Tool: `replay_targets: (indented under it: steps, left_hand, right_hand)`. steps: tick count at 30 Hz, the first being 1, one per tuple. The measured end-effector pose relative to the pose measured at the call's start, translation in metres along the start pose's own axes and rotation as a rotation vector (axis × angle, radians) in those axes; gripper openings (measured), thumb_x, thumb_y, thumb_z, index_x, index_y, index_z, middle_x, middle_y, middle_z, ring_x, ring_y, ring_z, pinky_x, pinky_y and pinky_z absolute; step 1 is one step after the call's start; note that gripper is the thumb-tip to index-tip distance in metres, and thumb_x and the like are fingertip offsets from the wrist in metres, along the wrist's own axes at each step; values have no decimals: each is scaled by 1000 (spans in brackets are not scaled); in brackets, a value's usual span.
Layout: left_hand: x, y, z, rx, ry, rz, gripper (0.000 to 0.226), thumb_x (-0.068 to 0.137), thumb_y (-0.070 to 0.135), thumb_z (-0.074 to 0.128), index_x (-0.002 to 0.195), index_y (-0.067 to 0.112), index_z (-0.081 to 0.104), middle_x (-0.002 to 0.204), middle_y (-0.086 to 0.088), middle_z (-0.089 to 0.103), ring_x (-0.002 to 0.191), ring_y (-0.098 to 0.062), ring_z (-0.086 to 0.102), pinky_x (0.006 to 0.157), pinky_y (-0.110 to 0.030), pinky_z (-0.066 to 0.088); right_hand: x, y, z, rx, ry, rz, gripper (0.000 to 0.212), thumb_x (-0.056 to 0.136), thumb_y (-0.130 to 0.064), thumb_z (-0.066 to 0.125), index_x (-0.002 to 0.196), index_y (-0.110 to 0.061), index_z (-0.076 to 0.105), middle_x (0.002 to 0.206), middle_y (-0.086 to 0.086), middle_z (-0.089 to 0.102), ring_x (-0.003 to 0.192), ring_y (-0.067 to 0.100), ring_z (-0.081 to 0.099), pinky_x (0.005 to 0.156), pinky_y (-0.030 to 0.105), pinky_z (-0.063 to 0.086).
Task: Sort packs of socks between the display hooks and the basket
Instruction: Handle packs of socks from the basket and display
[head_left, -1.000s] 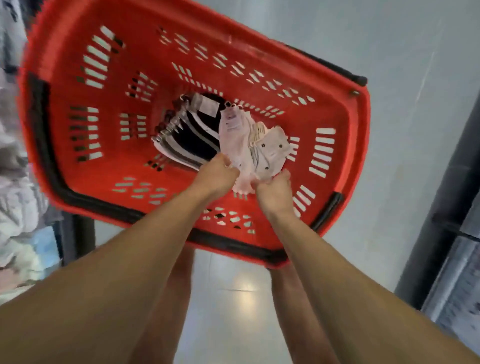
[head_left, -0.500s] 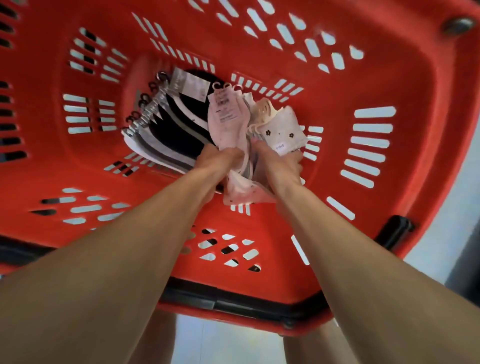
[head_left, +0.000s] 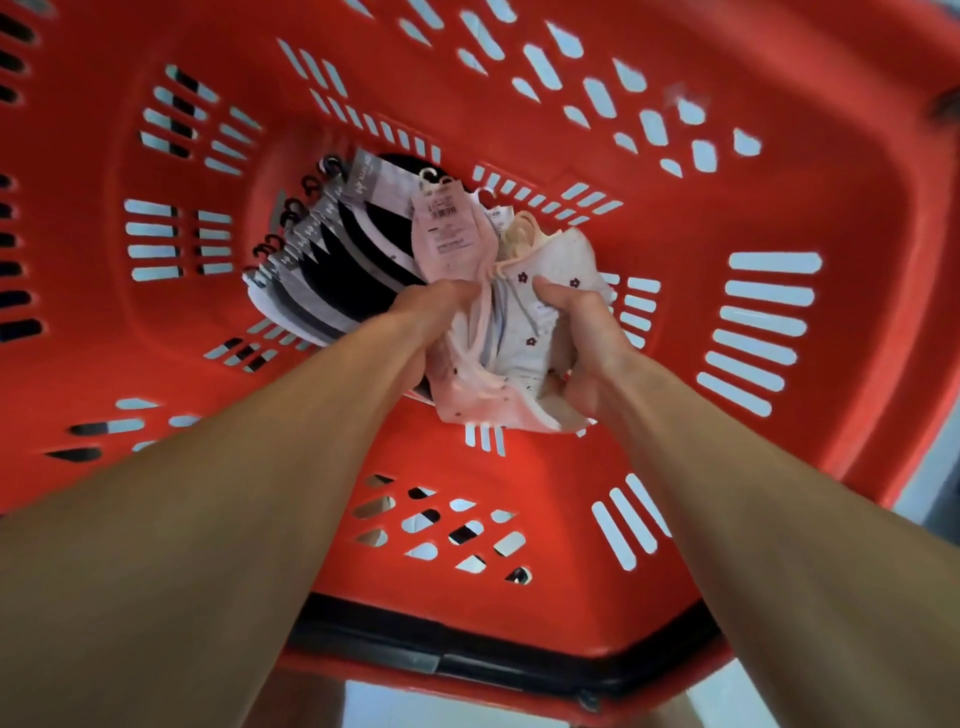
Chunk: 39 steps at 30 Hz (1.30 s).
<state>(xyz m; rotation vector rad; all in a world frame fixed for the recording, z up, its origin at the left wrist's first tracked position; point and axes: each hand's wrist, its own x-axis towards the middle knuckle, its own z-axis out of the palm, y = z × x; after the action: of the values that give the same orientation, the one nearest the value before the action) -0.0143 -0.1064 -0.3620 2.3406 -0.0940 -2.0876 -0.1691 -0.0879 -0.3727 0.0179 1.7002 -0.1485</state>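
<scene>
Packs of socks (head_left: 395, 260), head view: we see two lots mid-frame, both inside the red basket (head_left: 841, 197). A fan of dark striped packs (head_left: 332, 270) lies on its floor at centre left. A bundle of pale packs (head_left: 519, 332) sits just right of it, touching the dark ones.
Left hand: our left hand (head_left: 431, 317) is curled round the pink side of the pale packs, clamped on the fabric.
Right hand: our right hand (head_left: 587, 338) grips the white flowered side of the same bundle, thumb on top.
Done so far: every pack we can see is in the basket. We judge the pale bundle is being handled, though we cannot tell whether it is going in or coming out.
Left to do: nothing hangs on a hook here, so we judge the sorting is midway at best.
Hidden: the display hooks are out of frame. Most fingertips are buried in cloth. We cannot count the packs in the bundle, and the tag print is too small to read.
Cut off: the top and left of the basket run past the frame edges. Only its black rim (head_left: 519, 657) shows, at the bottom.
</scene>
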Motion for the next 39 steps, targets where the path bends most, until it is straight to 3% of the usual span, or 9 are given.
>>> replay_targets:
  steps: [4, 7, 10, 14, 19, 22, 28, 35, 39]
  left_hand:
    - [-1, -3, 1, -43, -40, -25, 47, 85, 38, 67, 124, 12, 63, 111, -14, 71, 95, -34, 70, 87, -49, 57]
    - [-5, -11, -5, -111, -67, -24, 30, 88, 25, 65, 114, 8, 66, 110, -18, 71, 90, -34, 69, 81, -46, 58]
    - [-15, -15, -16, -204, -121, -29, 16, 88, 9, 62, 102, 7, 68, 116, -21, 71, 105, -37, 68, 99, -55, 52]
    - [-39, -13, -34, -305, -244, -28, 39, 88, 1, 55, 126, 2, 64, 122, -20, 70, 114, -35, 67, 104, -51, 48]
    - [-86, -7, -59, -364, -353, 70, 45, 87, 4, 59, 132, -1, 59, 131, -23, 63, 123, -39, 60, 107, -52, 45]
    - [-123, -4, -75, -433, -417, 88, 48, 80, 17, 68, 125, 1, 66, 126, -21, 67, 119, -38, 63, 108, -52, 45]
    - [-211, -10, -112, -628, -548, 110, 37, 65, 17, 77, 99, 5, 78, 95, -18, 74, 82, -31, 73, 85, -46, 59]
    - [-354, -20, -144, -793, -291, 552, 26, 79, 21, 72, 103, 14, 78, 99, -14, 77, 86, -25, 74, 77, -39, 61]
    - [-466, -24, -170, -996, -6, 749, 15, 83, 13, 72, 95, 17, 78, 93, -7, 79, 80, -18, 76, 73, -33, 62]
  right_hand:
    - [-5, -6, 1, 45, -114, 34, 52, 85, -33, 64, 35, -19, 63, 42, -3, 60, 34, 10, 61, 38, 20, 47]
    - [-17, -8, 1, 24, -100, -9, 12, 78, -32, 72, 80, -20, 72, 64, -1, 75, 61, 18, 74, 56, 35, 59]
    - [-31, -7, -2, -22, -98, -41, 41, 67, -33, 79, 104, -17, 71, 86, 2, 79, 83, 25, 76, 88, 52, 56]
    - [-58, -6, -3, -37, -61, -112, 84, 50, -44, 86, 126, -16, 62, 107, 2, 76, 100, 25, 73, 95, 53, 54]
    - [-112, -8, -10, -40, -125, -296, 74, 56, -44, 88, 121, -16, 67, 106, 3, 77, 97, 24, 75, 86, 48, 58]
    - [-154, -16, -9, -34, -163, -347, 102, 44, -52, 93, 131, -13, 57, 120, 6, 71, 108, 27, 70, 96, 51, 52]
    - [-248, -37, -3, -84, -488, -501, 63, 74, -38, 80, 130, -15, 63, 126, 13, 69, 116, 34, 66, 97, 48, 54]
    - [-393, -59, 24, -115, -558, -785, 38, 80, -26, 70, 118, -22, 71, 118, 10, 73, 112, 32, 68, 96, 54, 52]
    - [-508, -68, 45, -30, -680, -932, 38, 76, -20, 68, 112, -27, 73, 113, 2, 74, 110, 25, 69, 89, 40, 56]
